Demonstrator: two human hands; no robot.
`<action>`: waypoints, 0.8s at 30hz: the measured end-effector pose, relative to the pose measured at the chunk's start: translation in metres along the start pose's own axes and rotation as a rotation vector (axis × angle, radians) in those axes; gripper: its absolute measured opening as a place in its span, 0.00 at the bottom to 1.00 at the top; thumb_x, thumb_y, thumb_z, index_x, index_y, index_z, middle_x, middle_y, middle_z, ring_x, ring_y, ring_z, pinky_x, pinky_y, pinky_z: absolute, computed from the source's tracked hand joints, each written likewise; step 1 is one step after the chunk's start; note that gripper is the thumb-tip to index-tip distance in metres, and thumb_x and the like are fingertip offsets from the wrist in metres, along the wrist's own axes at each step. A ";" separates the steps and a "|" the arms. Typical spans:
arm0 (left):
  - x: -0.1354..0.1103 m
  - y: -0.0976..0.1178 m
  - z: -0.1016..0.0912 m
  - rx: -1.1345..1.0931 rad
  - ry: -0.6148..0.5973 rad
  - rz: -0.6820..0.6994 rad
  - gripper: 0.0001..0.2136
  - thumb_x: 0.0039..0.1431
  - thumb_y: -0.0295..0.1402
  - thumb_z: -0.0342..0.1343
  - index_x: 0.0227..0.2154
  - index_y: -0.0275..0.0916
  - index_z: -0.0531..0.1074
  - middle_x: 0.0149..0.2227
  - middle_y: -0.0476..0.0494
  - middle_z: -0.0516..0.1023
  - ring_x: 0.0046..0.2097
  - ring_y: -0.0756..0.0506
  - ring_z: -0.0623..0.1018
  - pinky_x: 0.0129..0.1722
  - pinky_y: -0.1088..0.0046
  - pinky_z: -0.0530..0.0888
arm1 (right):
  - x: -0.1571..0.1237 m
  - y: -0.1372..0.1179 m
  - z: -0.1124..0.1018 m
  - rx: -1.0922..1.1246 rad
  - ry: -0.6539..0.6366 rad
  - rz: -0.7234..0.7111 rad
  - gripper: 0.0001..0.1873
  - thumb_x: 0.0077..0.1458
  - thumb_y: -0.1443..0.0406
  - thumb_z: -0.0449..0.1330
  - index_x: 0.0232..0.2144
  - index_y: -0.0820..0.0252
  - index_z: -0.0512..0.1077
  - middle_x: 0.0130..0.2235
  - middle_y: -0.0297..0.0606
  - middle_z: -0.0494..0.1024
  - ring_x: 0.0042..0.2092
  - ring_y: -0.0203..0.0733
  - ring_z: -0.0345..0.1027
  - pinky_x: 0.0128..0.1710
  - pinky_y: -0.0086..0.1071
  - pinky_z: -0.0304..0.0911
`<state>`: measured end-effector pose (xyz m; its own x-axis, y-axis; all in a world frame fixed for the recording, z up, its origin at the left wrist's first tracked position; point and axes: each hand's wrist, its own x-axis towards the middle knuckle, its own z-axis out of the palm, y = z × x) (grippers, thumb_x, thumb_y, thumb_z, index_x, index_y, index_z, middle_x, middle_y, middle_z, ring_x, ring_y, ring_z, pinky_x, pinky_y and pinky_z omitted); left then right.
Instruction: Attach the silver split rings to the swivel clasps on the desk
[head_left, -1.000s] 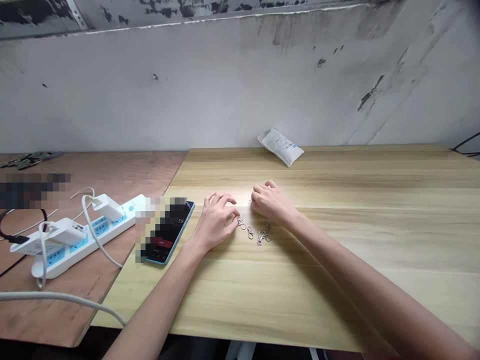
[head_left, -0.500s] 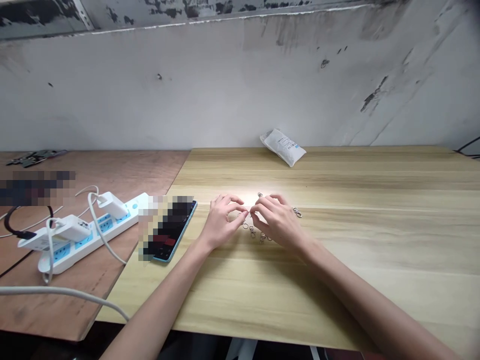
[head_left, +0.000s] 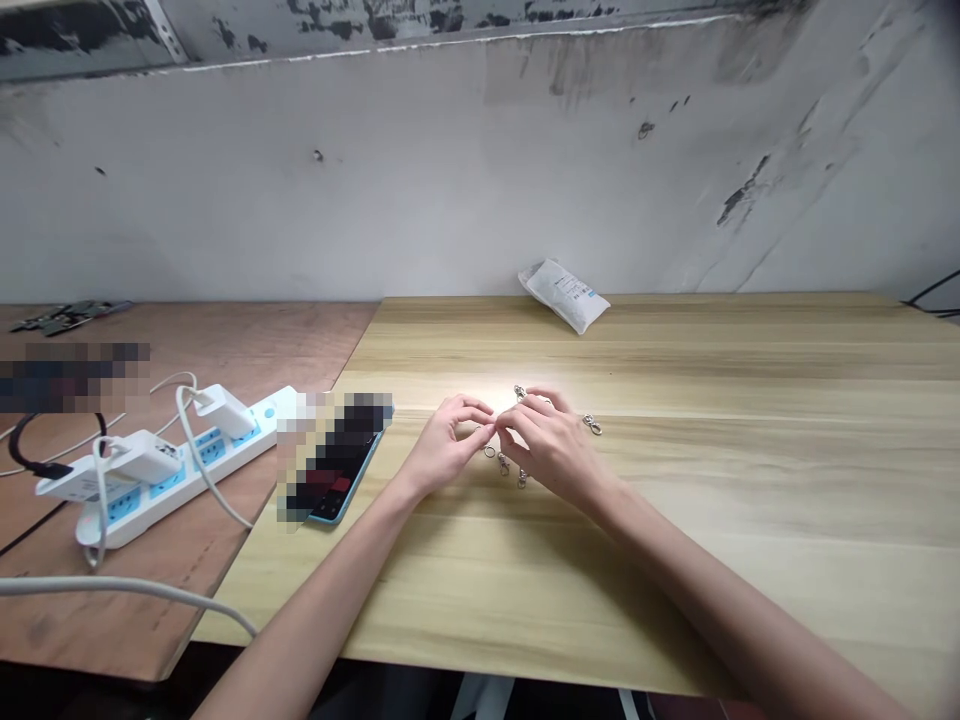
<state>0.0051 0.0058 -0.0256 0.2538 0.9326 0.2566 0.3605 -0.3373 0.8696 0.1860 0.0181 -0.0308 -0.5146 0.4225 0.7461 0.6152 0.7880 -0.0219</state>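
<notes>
My left hand (head_left: 450, 447) and my right hand (head_left: 551, 440) meet above the wooden table, thumb and forefinger of each closed in a pinch. Between the touching fingertips is a small silvery metal piece, mostly hidden, so its exact shape cannot be told. Just under the fingers a thin metal ring (head_left: 490, 452) lies on the tabletop. Close by are a swivel clasp (head_left: 503, 464) and another clasp (head_left: 522, 479), partly beneath my right hand. Beyond that hand's knuckles sits one more clasp (head_left: 519, 393). To its right rests a clasp with a ring (head_left: 592, 425).
A phone (head_left: 345, 470), partly blurred out, lies left of my left hand. Farther left, a white power strip (head_left: 187, 470) holds chargers and cables on a brown board (head_left: 300, 345). A white plastic packet (head_left: 566, 295) lies near the wall at the back of the table (head_left: 750, 450).
The fingertips of both hands have come closer together and now cover the small metal piece between them. My right hand has shifted slightly left. The loose metal parts stay put.
</notes>
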 end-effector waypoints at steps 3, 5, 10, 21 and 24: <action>0.000 0.001 -0.002 -0.001 0.018 0.014 0.05 0.57 0.35 0.60 0.30 0.41 0.78 0.42 0.42 0.76 0.50 0.41 0.73 0.55 0.58 0.67 | 0.000 -0.001 -0.002 0.148 -0.030 0.084 0.06 0.60 0.71 0.55 0.32 0.58 0.69 0.30 0.33 0.79 0.31 0.37 0.69 0.48 0.38 0.60; 0.000 0.003 -0.003 -0.001 0.027 0.019 0.05 0.57 0.35 0.60 0.30 0.41 0.78 0.43 0.42 0.75 0.51 0.41 0.73 0.56 0.57 0.67 | -0.002 -0.002 -0.007 0.326 -0.065 0.209 0.04 0.60 0.69 0.56 0.33 0.57 0.69 0.32 0.33 0.79 0.32 0.37 0.70 0.45 0.38 0.61; -0.002 0.007 -0.003 -0.025 0.016 0.049 0.03 0.55 0.32 0.61 0.30 0.42 0.79 0.45 0.43 0.74 0.53 0.42 0.72 0.57 0.58 0.66 | -0.007 -0.005 -0.016 0.868 -0.191 0.626 0.09 0.61 0.60 0.57 0.41 0.56 0.70 0.37 0.38 0.77 0.38 0.40 0.71 0.36 0.34 0.66; -0.003 0.005 -0.001 0.054 0.009 0.143 0.02 0.56 0.31 0.60 0.30 0.42 0.78 0.46 0.43 0.74 0.54 0.43 0.71 0.58 0.58 0.65 | -0.011 -0.004 -0.018 1.147 -0.295 0.730 0.16 0.61 0.53 0.56 0.31 0.60 0.70 0.29 0.33 0.68 0.30 0.33 0.61 0.27 0.28 0.61; -0.003 0.005 -0.002 0.044 -0.028 0.116 0.04 0.58 0.31 0.59 0.31 0.42 0.78 0.47 0.43 0.74 0.55 0.42 0.70 0.59 0.57 0.64 | -0.011 -0.002 -0.022 1.104 -0.319 0.704 0.15 0.62 0.54 0.55 0.32 0.59 0.71 0.31 0.34 0.70 0.31 0.34 0.62 0.28 0.28 0.62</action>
<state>0.0040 0.0016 -0.0208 0.3211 0.8833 0.3417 0.3657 -0.4485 0.8155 0.2035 0.0017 -0.0238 -0.4994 0.8492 0.1718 0.0835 0.2446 -0.9660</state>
